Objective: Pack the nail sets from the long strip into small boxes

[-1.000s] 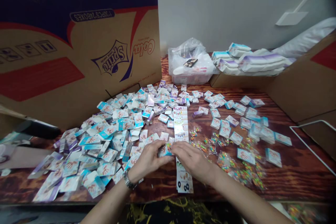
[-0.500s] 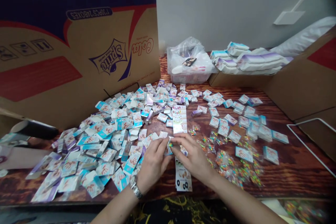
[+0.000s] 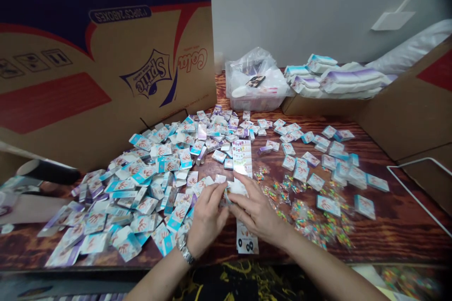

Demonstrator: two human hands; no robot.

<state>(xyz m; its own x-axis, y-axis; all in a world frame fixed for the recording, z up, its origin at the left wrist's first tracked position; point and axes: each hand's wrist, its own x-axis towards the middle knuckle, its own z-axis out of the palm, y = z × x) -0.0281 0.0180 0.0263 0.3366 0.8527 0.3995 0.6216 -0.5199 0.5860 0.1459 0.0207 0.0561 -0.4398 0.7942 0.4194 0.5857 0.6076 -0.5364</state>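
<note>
My left hand (image 3: 209,214) is closed around a small white and light-blue carton (image 3: 223,199), held low over the middle of the table. The fingers of my right hand (image 3: 259,211) are bent against the carton's open upper end, and they hide most of it. Beneath my right hand lies a printed paper strip (image 3: 242,154), its far part showing beyond the fingers. A stack of printed strips (image 3: 247,241) shows nearer my body. Left of my hands spreads a heap of small cartons (image 3: 141,183). Small clear bags of colourful candy (image 3: 303,214) lie to the right.
More small cartons (image 3: 300,169) lie at the right. A tall cardboard box (image 3: 106,66) stands at the left. Behind are a plastic tub (image 3: 256,101) covered with clear bags and a low box (image 3: 321,106) bearing wrapped packs. Another person's arm (image 3: 35,207) rests at the far left.
The bit of colourful candy that showed between my fingers at the carton is no longer visible. My right fingers have closed in over the carton's end. The view has shifted slightly.
</note>
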